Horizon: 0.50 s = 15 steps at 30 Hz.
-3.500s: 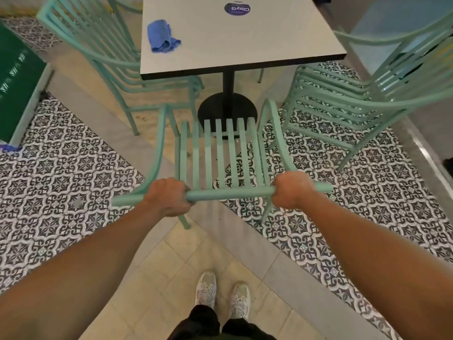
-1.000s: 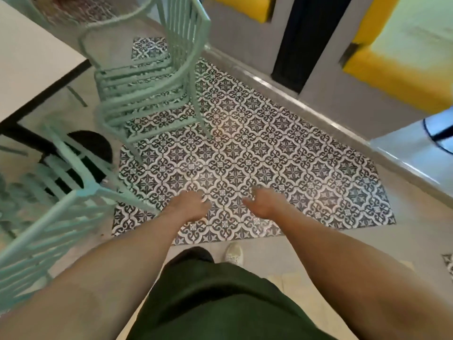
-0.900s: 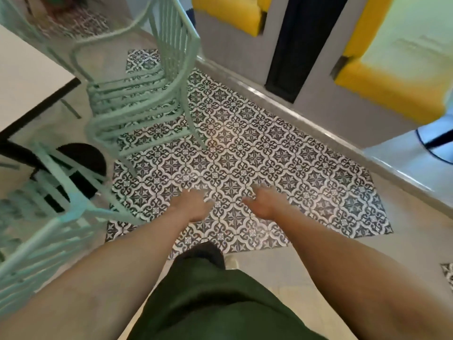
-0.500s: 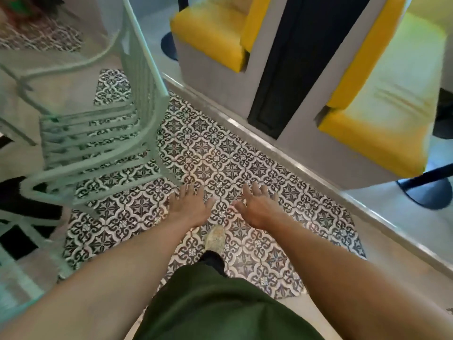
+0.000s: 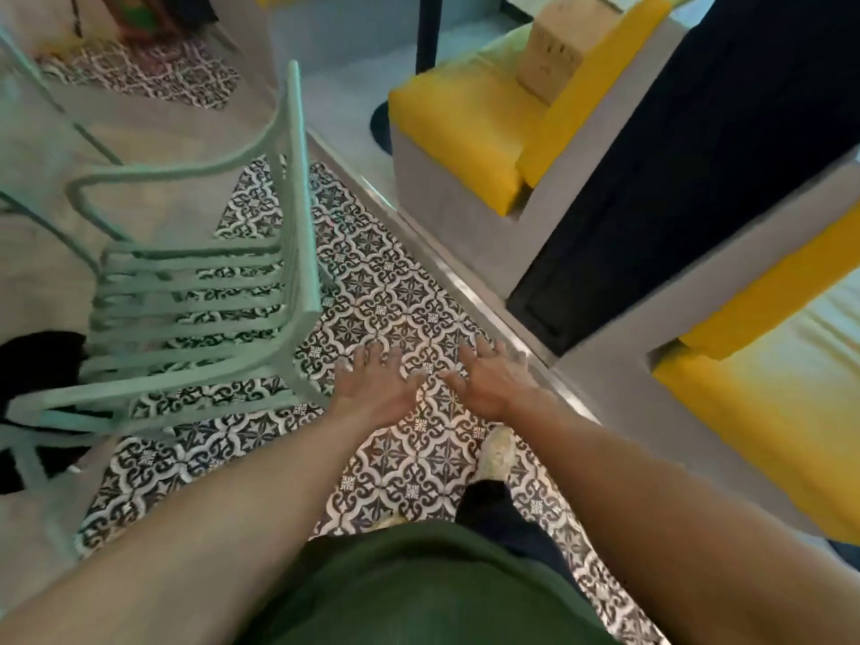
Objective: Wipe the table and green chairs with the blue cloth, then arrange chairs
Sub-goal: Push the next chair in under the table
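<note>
A green slatted chair point(image 5: 195, 300) stands at the left on the patterned floor, its backrest rail point(image 5: 298, 188) running up the middle of the view. My left hand point(image 5: 377, 388) hovers open, fingers spread, just right of the chair's near corner and apart from it. Beside it, my right hand point(image 5: 488, 379) is also open with spread fingers and holds nothing. A second green chair point(image 5: 32, 439) pokes in at the lower left edge. The table top and the blue cloth are out of view.
The table's black base point(image 5: 37, 365) shows under the chair at the left. Grey benches with yellow cushions point(image 5: 460, 128) line the right, one carrying a cardboard box point(image 5: 558, 48). A metal floor strip point(image 5: 465, 281) runs diagonally before them. My shoe point(image 5: 498, 451) is on the tiles.
I let go of the first chair's back rail and turned right. Both hands opened and now reach out beside the second green chair, which has come closer.
</note>
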Available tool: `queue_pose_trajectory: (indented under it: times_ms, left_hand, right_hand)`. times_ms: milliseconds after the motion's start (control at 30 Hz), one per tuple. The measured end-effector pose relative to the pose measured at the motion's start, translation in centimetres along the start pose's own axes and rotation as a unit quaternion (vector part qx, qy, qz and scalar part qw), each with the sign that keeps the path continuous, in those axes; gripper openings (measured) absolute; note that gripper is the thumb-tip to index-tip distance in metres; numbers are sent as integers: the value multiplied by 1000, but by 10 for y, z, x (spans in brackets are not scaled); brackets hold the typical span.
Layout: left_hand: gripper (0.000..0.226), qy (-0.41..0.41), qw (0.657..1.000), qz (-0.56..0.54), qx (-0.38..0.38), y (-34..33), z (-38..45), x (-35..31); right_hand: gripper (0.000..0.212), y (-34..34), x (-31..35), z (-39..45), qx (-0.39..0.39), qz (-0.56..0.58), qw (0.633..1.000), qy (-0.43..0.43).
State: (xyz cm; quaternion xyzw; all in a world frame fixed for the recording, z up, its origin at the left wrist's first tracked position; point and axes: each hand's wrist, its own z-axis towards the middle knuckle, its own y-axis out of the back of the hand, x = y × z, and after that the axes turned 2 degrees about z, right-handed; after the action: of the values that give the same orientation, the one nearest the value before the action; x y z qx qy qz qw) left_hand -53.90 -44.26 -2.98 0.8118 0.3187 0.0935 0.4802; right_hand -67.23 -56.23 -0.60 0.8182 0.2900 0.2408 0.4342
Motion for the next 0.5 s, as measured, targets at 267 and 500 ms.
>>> queue_pose_trajectory:
  times_ms: [267, 500]
  left_hand:
    - [73, 168, 982, -74, -39, 50, 74, -32]
    - [76, 266, 912, -134, -282, 135, 96, -36]
  right_hand:
    - [74, 81, -18, 128, 61, -93, 977, 182]
    - [77, 179, 31, 226, -10, -153, 918, 366]
